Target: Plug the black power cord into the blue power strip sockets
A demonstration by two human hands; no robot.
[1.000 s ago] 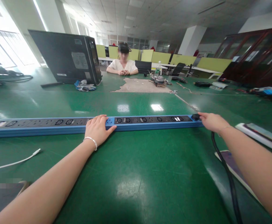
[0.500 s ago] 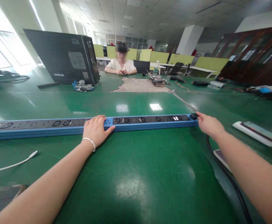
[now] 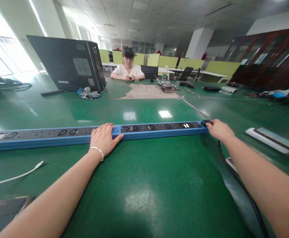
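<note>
A long blue power strip (image 3: 159, 135) with black socket panels lies across the green table in the head view. My left hand (image 3: 105, 138) is closed over its middle, fingers across the top and thumb along the near side. At the strip's right end, my right hand (image 3: 220, 129) pinches a black fitting (image 3: 205, 123) on the strip's end. A thick black power cord (image 3: 233, 178) runs down from beneath that hand toward the lower right. My fingers partly hide where the fitting meets the cord.
A black computer case (image 3: 67, 62) and gloves (image 3: 88, 93) stand beyond the strip. A white cable (image 3: 18, 175) and a dark phone-like object (image 3: 8, 215) lie at left. A white device (image 3: 265, 140) is at right. Across the table (image 3: 144, 172) sits another person (image 3: 127, 69).
The view has shifted slightly. My right hand has turned a little at the black fitting, its fingers now farther over it. My left hand stays on the power strip.
</note>
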